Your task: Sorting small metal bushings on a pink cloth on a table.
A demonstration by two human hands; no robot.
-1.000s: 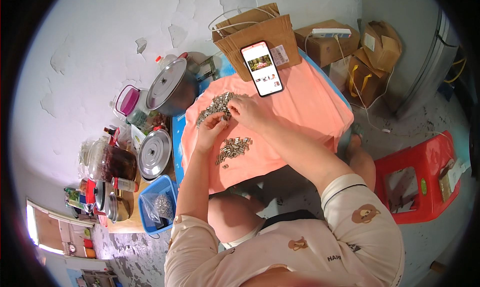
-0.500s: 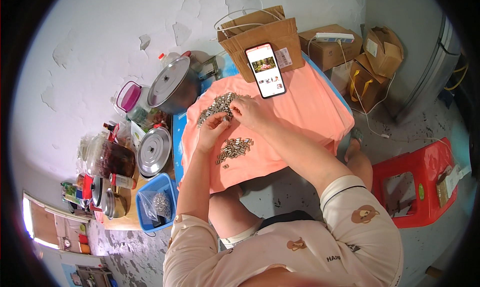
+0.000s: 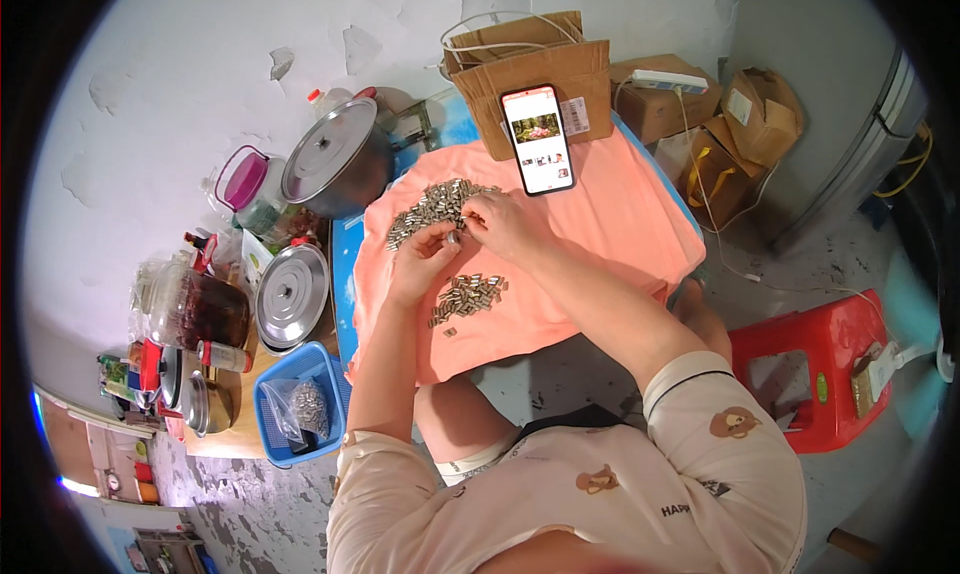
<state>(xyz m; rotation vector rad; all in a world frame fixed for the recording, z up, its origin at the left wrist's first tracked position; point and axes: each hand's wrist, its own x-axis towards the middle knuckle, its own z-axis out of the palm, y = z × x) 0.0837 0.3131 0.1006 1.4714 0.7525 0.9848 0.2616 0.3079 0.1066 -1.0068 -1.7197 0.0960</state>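
My left hand (image 3: 424, 258) is closed in a pinch on a small silvery metal piece (image 3: 453, 238), its exact kind too small to tell. Just to its right, the closed fingers of my right hand (image 3: 493, 220) come close to that piece; whatever they pinch is hidden. Both hands are at the near edge of a large heap of small metal cylinders (image 3: 425, 212) on a peach cloth (image 3: 590, 244). Nearer to me lies a smaller heap of similar metal pieces (image 3: 468, 299), with one loose piece (image 3: 449, 331) beside it.
A lit phone (image 3: 540, 139) leans on a cardboard box (image 3: 490, 84) behind the cloth. Lidded pots (image 3: 335, 159) and jars (image 3: 200, 309) crowd the left. A blue basket (image 3: 265, 414) holds a bag of metal pieces. A red stool (image 3: 800, 374) stands at right, near a trailing cable.
The view has shifted slightly, so the surroundings at both sides sit a little farther left. My hands stay together at the large heap, with only slight finger movement.
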